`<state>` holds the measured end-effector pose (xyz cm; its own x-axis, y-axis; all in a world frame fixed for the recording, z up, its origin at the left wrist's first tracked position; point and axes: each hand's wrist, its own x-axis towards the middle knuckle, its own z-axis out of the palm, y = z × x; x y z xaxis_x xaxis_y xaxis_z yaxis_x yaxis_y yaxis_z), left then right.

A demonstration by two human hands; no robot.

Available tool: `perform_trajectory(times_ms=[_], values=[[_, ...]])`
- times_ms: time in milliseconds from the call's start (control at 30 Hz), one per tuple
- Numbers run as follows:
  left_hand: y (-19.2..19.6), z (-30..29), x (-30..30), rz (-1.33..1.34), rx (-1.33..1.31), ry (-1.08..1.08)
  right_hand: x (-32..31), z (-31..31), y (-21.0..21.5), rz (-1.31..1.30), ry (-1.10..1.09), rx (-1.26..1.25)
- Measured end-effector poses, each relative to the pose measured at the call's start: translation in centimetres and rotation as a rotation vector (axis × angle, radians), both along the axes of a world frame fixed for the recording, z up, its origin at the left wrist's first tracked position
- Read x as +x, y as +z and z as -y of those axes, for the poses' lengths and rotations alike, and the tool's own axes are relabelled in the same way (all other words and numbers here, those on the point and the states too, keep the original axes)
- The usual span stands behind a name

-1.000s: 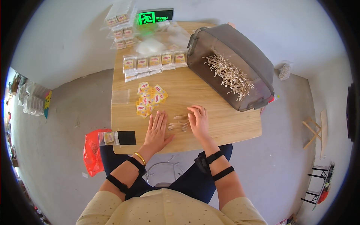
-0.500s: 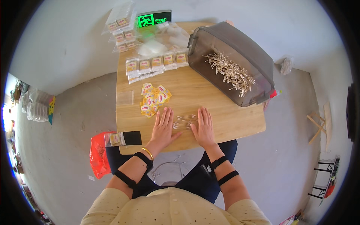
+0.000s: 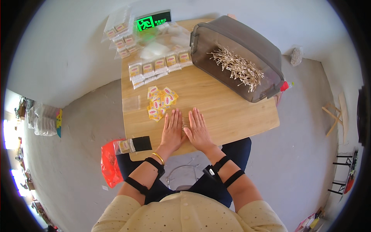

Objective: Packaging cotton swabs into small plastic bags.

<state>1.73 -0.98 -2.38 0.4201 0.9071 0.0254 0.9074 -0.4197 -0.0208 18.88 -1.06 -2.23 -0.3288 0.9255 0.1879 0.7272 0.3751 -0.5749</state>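
Note:
A small row of cotton swabs lies on the wooden table, between my two hands. My left hand rests flat along the swabs' left ends, its fingers stretched toward the far side. Against their right ends lies my right hand, also flat and outstretched, covering part of the row. Just beyond my left fingertips is a loose pile of yellow and white paper cards. A grey plastic bin with many loose swabs stands at the far right of the table.
Bagged swab packs line the table's far left, with clear plastic bags behind them. A flat clear bag lies at the left edge. A black pad with a swab pack and a red bag are at the near left corner.
My right hand has moved left toward my left hand, narrowing the gap. The spread-out swabs are now gathered into a tighter, more even row. The whole view has shifted slightly.

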Motion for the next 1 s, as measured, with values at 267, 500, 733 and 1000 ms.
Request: perform_trajectory(times_ms=[267,500,733,1000], values=[[2.0,0.2,1.2,0.208,-0.108,-0.021,4.1,-0.1,-0.3,-0.273,-0.266,0.056],[1.8,0.0,2.7,0.104,-0.137,-0.138,6.7,1.2,0.2,-0.249,-0.345,0.06],[2.1,1.0,-0.5,0.154,-0.134,0.007,5.2,2.6,2.4,0.064,-0.093,0.009],[0.6,1.4,0.7,0.173,-0.162,0.062,2.2,2.0,0.3,0.203,-0.083,0.036]])
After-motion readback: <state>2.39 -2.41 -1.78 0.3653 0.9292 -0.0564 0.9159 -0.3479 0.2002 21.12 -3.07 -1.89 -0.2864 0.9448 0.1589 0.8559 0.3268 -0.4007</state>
